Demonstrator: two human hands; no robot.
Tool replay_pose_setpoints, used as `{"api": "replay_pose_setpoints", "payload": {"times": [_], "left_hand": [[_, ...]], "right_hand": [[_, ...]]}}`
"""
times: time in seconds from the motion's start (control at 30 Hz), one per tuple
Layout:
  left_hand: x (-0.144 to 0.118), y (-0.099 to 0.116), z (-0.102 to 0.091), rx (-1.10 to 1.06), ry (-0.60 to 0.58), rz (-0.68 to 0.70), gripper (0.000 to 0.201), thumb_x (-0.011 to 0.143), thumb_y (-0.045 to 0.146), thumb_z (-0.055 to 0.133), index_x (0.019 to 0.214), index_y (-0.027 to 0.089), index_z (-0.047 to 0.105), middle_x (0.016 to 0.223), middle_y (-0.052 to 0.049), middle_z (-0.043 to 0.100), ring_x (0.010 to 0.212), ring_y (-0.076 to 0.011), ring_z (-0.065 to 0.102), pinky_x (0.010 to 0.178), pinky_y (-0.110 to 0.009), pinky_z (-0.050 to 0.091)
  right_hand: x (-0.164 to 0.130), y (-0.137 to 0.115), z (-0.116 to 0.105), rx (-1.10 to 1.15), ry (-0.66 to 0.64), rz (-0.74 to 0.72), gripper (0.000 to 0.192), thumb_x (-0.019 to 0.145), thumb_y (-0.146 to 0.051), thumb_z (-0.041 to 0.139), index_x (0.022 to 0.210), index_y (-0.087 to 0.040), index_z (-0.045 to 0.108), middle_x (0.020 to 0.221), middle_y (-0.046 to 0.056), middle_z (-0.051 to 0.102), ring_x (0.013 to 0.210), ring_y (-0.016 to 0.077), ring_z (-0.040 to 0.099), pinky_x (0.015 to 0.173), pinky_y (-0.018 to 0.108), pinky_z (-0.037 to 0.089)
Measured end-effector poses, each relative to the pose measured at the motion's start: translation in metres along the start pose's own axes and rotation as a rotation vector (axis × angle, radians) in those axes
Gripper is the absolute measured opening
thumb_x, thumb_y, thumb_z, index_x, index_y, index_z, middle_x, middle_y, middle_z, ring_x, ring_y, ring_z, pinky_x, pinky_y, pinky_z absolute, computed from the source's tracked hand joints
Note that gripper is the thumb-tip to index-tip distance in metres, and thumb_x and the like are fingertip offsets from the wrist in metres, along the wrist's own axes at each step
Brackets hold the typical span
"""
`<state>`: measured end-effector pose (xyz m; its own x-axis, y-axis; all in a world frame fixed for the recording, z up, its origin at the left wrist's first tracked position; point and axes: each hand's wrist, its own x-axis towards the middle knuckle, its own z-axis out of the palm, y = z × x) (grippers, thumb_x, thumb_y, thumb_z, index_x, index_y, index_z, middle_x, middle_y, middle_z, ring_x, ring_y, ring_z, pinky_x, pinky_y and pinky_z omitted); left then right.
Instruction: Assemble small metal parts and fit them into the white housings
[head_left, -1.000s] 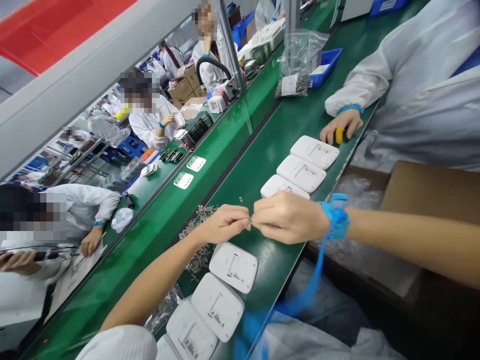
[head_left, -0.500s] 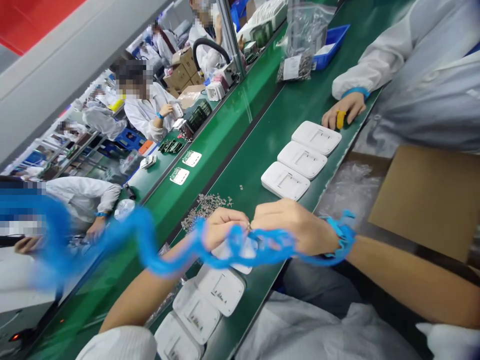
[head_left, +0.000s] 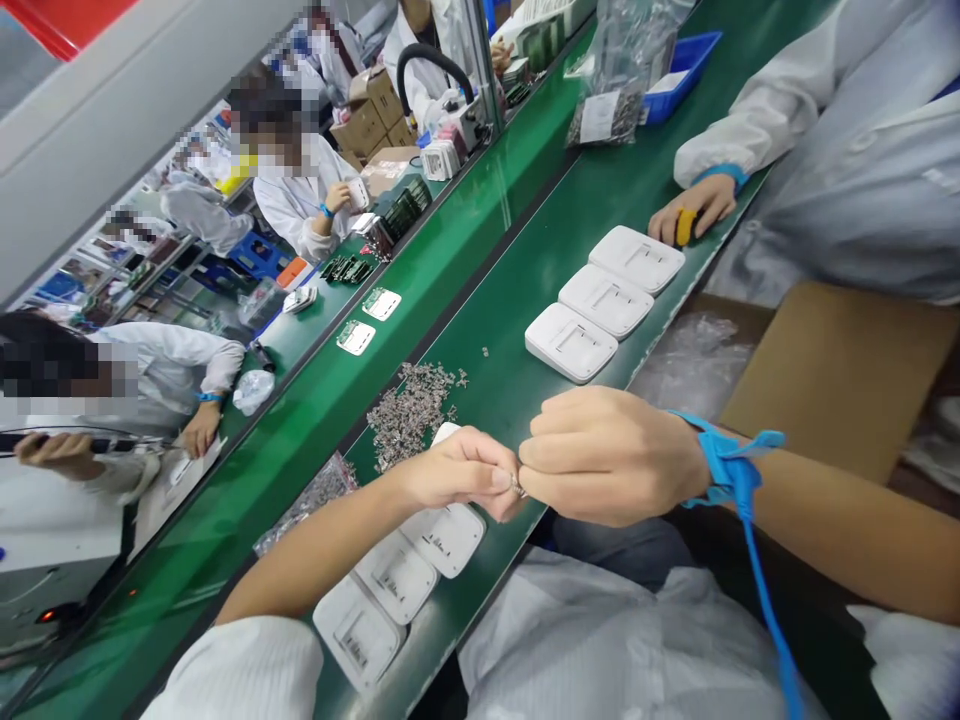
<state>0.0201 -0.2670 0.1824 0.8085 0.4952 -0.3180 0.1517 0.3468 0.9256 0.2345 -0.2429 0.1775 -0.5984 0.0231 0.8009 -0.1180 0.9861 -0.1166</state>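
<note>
My left hand (head_left: 465,472) is closed in a pinch on a small shiny metal part (head_left: 517,487). Against it, my right hand (head_left: 615,455) is curled with its fingertips at the same part; the back of the hand hides most of what is in the fingers. A blue coiled-cord band (head_left: 724,465) circles the right wrist. Below the hands, white plastic housings (head_left: 442,540) lie in a slanting row, with small metal pieces in their recesses. A heap of small metal parts (head_left: 412,410) sits on the green bench just beyond my left hand.
Three more white housings (head_left: 574,340) lie farther along the green bench (head_left: 480,300). A co-worker's hand (head_left: 694,212) rests beside them. Behind stand a bag of metal parts (head_left: 611,115) and a blue tray (head_left: 686,75). An open cardboard box (head_left: 840,370) is at the right.
Both hands have shifted slightly down and right in view, still together. The blue cord that stretched across the view now hangs down from the right wrist, uncovering the hands and the heap.
</note>
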Motion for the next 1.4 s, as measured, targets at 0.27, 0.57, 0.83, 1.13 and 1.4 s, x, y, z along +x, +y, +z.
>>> {"api": "replay_pose_setpoints", "payload": {"times": [0.27,0.57,0.83,1.13,1.4], "left_hand": [[-0.017,0.015,0.019,1.242,0.576,0.497,0.035,0.094,0.029,0.05,0.061,0.019,0.052,0.052,0.002,0.037,0.05,-0.0107,0.03,0.055,-0.031,0.028],[-0.028,0.022,0.064,-0.31,0.493,-0.143,0.04,0.081,0.047,0.071,0.064,0.013,0.059,0.05,0.006,0.037,0.046,-0.0034,0.024,0.049,-0.023,0.022],[-0.038,0.02,0.076,-0.306,0.337,-0.13,0.033,0.081,0.044,0.074,0.073,0.013,0.065,0.064,-0.001,0.057,0.056,-0.0069,0.043,0.051,-0.021,0.034],[-0.042,0.022,0.085,0.138,0.47,0.022,0.029,0.088,0.035,0.064,0.069,0.014,0.063,0.061,-0.001,0.052,0.056,-0.0088,0.042,0.051,-0.023,0.036],[-0.05,0.028,0.095,0.078,0.424,-0.067,0.028,0.093,0.034,0.056,0.077,0.014,0.067,0.058,0.001,0.05,0.052,-0.0081,0.039,0.048,-0.022,0.033]], "right_hand": [[-0.006,-0.021,0.03,1.145,0.151,1.018,0.023,0.092,-0.027,0.046,0.071,-0.019,0.045,0.061,-0.003,0.047,0.049,0.0084,0.037,0.043,0.023,0.029],[-0.012,-0.035,0.015,0.045,0.063,0.25,0.017,0.095,-0.013,0.048,0.081,-0.02,0.055,0.07,0.001,0.055,0.061,0.0133,0.047,0.058,0.03,0.035],[-0.015,-0.044,-0.004,-0.099,-0.01,0.112,0.012,0.096,-0.019,0.053,0.095,-0.027,0.062,0.086,0.002,0.067,0.07,0.016,0.058,0.058,0.035,0.04],[-0.019,-0.056,0.022,0.004,0.124,0.241,0.019,0.1,-0.039,0.05,0.098,-0.023,0.061,0.087,0.005,0.066,0.075,0.0183,0.061,0.062,0.034,0.047],[-0.004,-0.072,0.003,0.139,-0.011,0.342,0.015,0.101,-0.02,0.047,0.093,-0.022,0.06,0.082,0.004,0.066,0.074,0.0163,0.061,0.064,0.033,0.048]]}}
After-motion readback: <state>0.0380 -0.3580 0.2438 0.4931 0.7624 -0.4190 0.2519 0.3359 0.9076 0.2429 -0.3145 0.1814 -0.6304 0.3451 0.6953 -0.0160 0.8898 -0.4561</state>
